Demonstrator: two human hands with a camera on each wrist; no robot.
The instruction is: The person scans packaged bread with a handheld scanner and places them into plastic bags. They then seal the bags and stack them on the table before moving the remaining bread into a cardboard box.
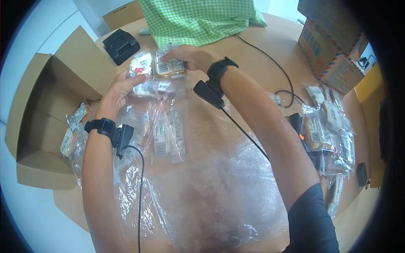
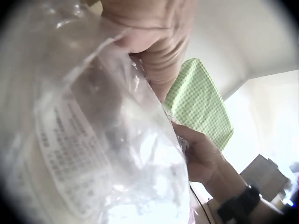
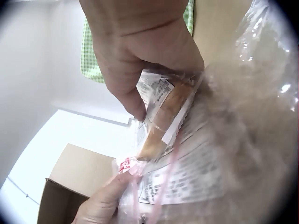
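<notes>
Near the far side of the table, my right hand [image 1: 192, 57] grips a clear-wrapped bread pack [image 1: 171, 68] from above. Its brown side and printed label [image 3: 161, 91] show in the right wrist view, with the thumb along one side. Just left of it, my left hand [image 1: 116, 92] holds a white wrapped pack with red print [image 1: 141, 64], thumb across its near edge. A clear plastic bag with pink strips [image 1: 158, 111] lies below both hands, over white printed labels [image 1: 168, 133]. In the left wrist view, clear plastic [image 2: 140, 154] hides most of the held pack.
An open cardboard box [image 1: 31, 122] stands at left, several wrapped packs [image 1: 78, 122] by its opening. Clear plastic sheeting [image 1: 219, 189] covers the near table. More wrapped packs [image 1: 333, 122] pile up at right, below a printed carton [image 1: 329, 46]. A green checked cloth [image 1: 198, 21] lies behind.
</notes>
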